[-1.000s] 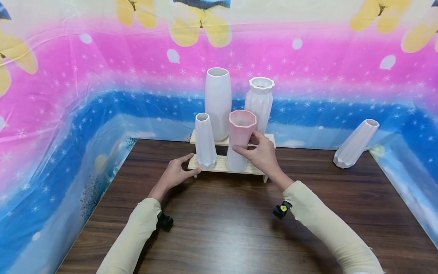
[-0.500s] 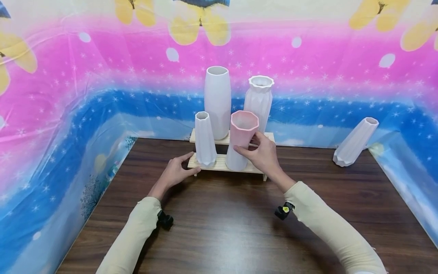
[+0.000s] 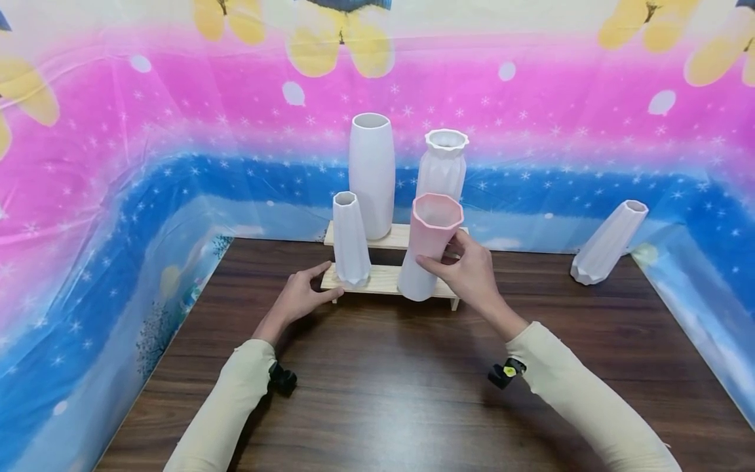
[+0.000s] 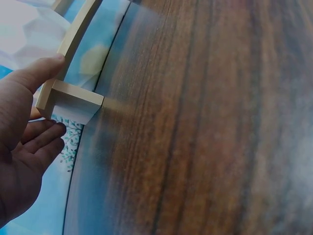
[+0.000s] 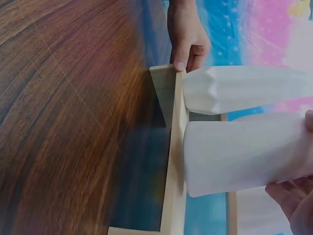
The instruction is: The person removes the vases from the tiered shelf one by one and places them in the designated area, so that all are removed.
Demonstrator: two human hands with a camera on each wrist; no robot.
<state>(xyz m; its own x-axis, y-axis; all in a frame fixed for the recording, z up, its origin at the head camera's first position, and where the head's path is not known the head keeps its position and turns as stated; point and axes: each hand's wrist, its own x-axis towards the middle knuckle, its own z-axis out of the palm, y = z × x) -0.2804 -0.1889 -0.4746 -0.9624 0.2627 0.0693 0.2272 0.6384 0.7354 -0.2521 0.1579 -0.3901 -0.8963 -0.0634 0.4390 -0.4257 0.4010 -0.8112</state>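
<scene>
A: Main item?

B: One pink-and-white vase (image 3: 430, 242) with octagonal mouth; pink at the top, white below. Located over the right half of the lower shelf (image 3: 383, 278), base at the front edge, upper part leaning to the right. Whether the base bears on the wood, I cannot tell.

A: Held by?

B: Right hand (image 3: 474, 272), pinching its right side at mid-height, thumb at the front, fingers behind and partly hidden.

A: Left hand (image 3: 297, 298)?

B: Gripping the left end of the lower shelf: thumb on the front edge, fingers round the end.

A: Other pieces on the two-tier wooden stand?

B: Lower shelf, left: one slim faceted white vase (image 3: 352, 246), upright, just beside the left hand. Upper shelf (image 3: 401, 235), left: one tall smooth white vase (image 3: 373, 177). Upper shelf, right: one white vase with a scalloped rim (image 3: 441, 174), its lower part hidden by the pink-and-white vase.

A: Off the stand?

B: One further faceted white vase (image 3: 609, 246), well apart, at the right rear of the dark wood-grain table (image 3: 383, 393).

A: Surroundings?

B: Printed cloth backdrop (image 3: 177, 118), pink and blue, with snowflakes. Cream sleeves (image 3: 236, 400) on both arms.
</scene>
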